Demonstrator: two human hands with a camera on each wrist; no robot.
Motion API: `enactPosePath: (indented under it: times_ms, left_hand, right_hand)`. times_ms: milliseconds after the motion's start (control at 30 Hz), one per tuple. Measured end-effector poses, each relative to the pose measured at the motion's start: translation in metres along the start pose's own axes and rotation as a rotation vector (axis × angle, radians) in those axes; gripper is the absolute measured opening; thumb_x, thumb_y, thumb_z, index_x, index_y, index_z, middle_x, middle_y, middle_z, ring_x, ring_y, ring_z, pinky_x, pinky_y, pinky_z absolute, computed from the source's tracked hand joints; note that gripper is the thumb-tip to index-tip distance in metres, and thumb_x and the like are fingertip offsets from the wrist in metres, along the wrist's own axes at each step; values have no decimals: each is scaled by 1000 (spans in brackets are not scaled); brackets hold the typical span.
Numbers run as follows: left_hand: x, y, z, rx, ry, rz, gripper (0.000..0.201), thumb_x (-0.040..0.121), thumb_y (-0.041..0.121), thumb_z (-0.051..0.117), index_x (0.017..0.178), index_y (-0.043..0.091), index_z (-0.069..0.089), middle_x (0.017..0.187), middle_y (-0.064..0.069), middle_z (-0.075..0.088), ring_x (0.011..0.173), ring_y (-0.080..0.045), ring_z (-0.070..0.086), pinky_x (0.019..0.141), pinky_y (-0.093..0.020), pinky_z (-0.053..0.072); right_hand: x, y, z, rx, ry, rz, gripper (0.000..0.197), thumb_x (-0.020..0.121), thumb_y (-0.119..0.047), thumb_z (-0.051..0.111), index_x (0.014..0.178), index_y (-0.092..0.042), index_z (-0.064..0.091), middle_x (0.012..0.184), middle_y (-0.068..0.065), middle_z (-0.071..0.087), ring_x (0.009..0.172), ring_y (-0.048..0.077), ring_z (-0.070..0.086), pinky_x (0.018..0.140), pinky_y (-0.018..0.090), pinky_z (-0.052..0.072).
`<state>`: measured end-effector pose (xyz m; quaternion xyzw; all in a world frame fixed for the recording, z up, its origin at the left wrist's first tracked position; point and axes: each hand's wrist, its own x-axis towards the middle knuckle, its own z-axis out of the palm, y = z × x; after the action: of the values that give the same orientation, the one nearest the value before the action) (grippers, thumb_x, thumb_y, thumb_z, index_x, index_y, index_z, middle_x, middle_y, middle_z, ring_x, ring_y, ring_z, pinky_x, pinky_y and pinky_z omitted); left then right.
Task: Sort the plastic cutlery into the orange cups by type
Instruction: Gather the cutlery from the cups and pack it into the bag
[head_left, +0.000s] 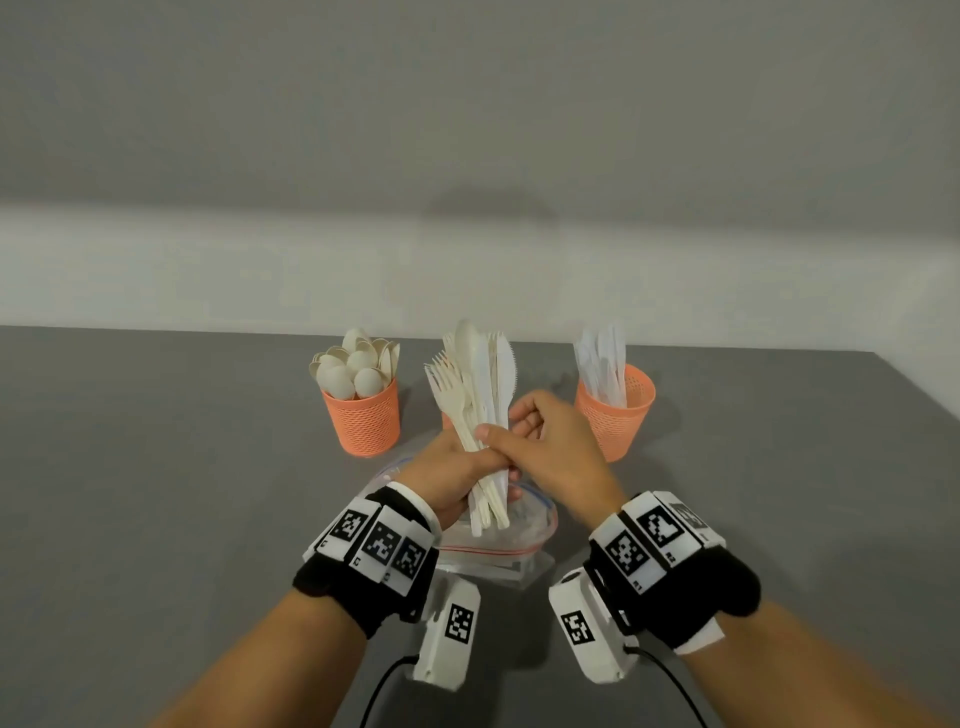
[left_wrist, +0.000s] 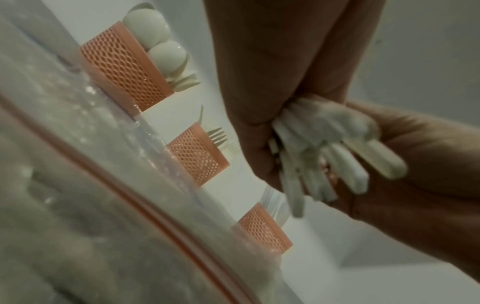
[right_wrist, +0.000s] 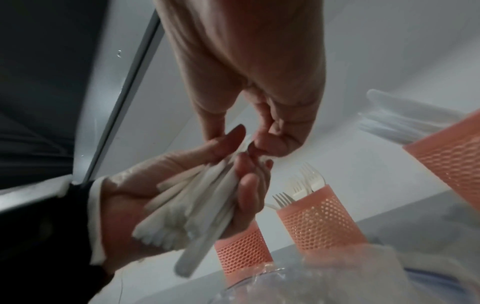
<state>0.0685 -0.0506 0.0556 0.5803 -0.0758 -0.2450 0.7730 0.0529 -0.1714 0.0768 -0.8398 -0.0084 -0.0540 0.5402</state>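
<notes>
- Grey desk (head_left: 156, 467) under a plain pale wall is all I have for a room, with my two hands meeting above its middle.
- I have my left hand (head_left: 447, 475) wrapped round a mixed bundle of cutlery (head_left: 480, 405), fingers (right_wrist: 246, 191) curled firmly about the handles and thumb across them, so the heads fan upward where I can read them: forks, a spoon, serrated knives.
- I hold the bundle upright like that, I judge, so that one type can be drawn out at a time.
- My right hand (head_left: 550, 441) is at the top of the grip, its fingers (right_wrist: 270, 144) bent and nearly closed; thumb and forefinger seem to be pinching at one piece, though I cannot tell which piece.
- Just below the hands lies a clear zip bag (head_left: 514, 535) with a red seal, presumably the supply, kept close for reloading.
- Beyond stand the orange cups in a row, one per type: the spoon cup (head_left: 363, 421) to the left, already crowded; the fork cup (right_wrist: 319, 218) in the middle, hidden behind the bundle from the head view; the knife cup (head_left: 618, 410) to the right with several knives.
- Sorting is well along, I judge, and this handful is left to share out.
</notes>
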Motion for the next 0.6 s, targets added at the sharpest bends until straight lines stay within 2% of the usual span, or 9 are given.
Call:
enactPosePath:
  times_ms: [100,133,200,233,300,367,433,533,600]
  left_hand:
    - [-1,1,1,2,3,29,48,78,5,63,124,-2,51,99,-17,64,80,-22,62,65,-26,56]
    - [-1,0,1,-13,3,38,50,78,7,63,125,-3,50,102,-19,62,84,-25,61,69,-28,57]
    - [-2,-1,2,-49,19,32,51,78,8,62,127,-1,49,105,-20,61,89,-28,61,74,-30,57]
    - [-1,-2,2,-69,25,32,48,81,7,62,127,1,49,105,-19,62,88,-27,62,73,-30,57]
    - [0,-3,1,-92,29,27,38,87,2,54,125,2,50,97,-16,64,78,-21,66,65,-27,58]
    - [1,-2,0,-105,41,11,31,90,2,49,121,2,54,84,-11,67,65,-15,67,55,-25,56]
    - [2,-2,-2,-116,51,-4,24,92,6,48,114,5,57,75,-8,68,60,-15,66,53,-27,56]
    - [1,1,-1,-124,64,-8,26,93,9,48,118,4,56,83,-11,66,64,-17,68,57,-29,58]
    - [0,2,1,-117,71,5,30,92,4,48,122,2,55,96,-15,67,75,-19,70,66,-31,59]
  right_hand:
    - [5,2,-2,31,-36,32,16,84,-21,64,90,-10,55,70,0,59,59,13,59,57,28,54]
    - [6,3,-3,40,-42,30,9,86,-17,60,89,-11,55,73,4,61,62,16,60,60,32,56]
    - [7,5,-4,44,-50,25,5,89,-13,53,84,-10,54,81,13,65,66,20,62,59,32,55]
    - [7,5,-4,33,-50,24,7,90,-12,51,83,-10,53,82,15,64,67,21,61,57,30,53]
    - [8,5,-3,34,-53,28,12,91,-13,49,79,-11,51,80,15,62,65,22,60,54,27,50]
    - [9,4,-3,45,-51,37,17,91,-14,47,74,-12,48,76,12,59,63,21,58,56,30,51]
    - [10,4,-4,53,-55,42,18,92,-14,46,74,-12,48,71,8,58,59,20,58,59,35,51]
    - [9,2,-6,68,-75,29,15,93,-15,46,82,-6,52,76,11,62,62,18,60,56,28,52]
    - [9,4,-7,64,-83,15,17,92,-21,51,88,-5,56,85,15,66,72,23,65,61,31,55]
